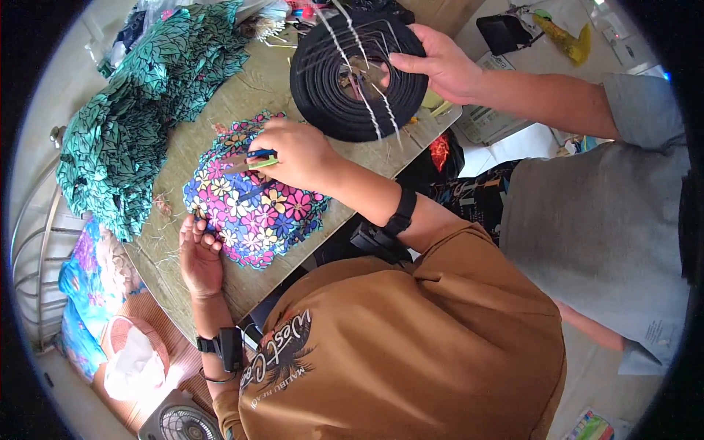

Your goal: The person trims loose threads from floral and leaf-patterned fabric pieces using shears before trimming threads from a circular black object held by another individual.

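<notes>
A heap of floral fabric (253,213) in pink, blue and yellow lies on the wooden table before me. My right hand (293,152) is closed around small scissors (258,160) with blue and green handles, their blades pointing left over the fabric. At the fabric's lower left edge, my left hand (199,257) has its fingers curled in, pinching the cloth's edge. Just beyond my right hand, a co-worker's hand (444,67) grips a large coiled roll of black band (323,92), tied with white strings.
A tall pile of green patterned fabric (125,139) covers the table's left side. Loose threads lie on the tabletop (165,253). The co-worker in grey (587,220) stands close on my right. A pink basket (150,341) and a fan (183,422) are at lower left.
</notes>
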`<state>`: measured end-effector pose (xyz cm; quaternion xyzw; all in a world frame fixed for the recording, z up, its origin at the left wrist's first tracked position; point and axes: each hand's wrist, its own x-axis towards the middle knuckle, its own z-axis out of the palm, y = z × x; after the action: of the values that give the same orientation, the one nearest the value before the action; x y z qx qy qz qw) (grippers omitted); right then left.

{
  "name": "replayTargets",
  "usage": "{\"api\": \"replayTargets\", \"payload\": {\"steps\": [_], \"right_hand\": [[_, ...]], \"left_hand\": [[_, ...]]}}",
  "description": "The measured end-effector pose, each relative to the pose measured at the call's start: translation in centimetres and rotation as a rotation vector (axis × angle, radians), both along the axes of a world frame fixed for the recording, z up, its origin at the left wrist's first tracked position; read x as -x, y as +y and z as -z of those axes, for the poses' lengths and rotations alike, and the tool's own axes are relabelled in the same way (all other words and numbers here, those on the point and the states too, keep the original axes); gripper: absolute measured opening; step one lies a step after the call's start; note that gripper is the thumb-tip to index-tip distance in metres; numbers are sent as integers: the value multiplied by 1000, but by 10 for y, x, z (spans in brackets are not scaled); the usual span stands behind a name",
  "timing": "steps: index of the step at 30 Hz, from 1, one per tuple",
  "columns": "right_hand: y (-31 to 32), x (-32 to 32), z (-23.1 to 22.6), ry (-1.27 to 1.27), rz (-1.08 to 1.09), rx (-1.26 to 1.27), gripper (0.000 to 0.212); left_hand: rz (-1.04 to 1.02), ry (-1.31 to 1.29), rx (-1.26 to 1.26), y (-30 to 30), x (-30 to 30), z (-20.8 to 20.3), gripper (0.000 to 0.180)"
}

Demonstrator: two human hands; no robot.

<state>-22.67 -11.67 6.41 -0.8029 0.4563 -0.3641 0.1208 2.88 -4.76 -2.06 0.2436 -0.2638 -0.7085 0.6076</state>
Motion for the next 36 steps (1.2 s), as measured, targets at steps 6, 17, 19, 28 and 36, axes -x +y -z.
{"api": "replayTargets", "payload": {"steps": [6, 17, 19, 28, 36], "right_hand": [[-2, -4, 2, -118, -75, 124, 18], [5, -12, 1, -46, -44, -31, 19], [6, -13, 0, -39, -36, -41, 20], [9, -16, -5, -28, -41, -56, 21], [11, -21, 2, -29, -92, -35, 21]], "left_hand": [[-30, -8, -37, 0, 1, 3, 34], [-18, -19, 15, -1, -6, 12, 38], [-3, -9, 19, 0, -7, 14, 37], [9, 3, 12, -3, -8, 14, 36], [13, 24, 46, -1, -8, 13, 36]]}}
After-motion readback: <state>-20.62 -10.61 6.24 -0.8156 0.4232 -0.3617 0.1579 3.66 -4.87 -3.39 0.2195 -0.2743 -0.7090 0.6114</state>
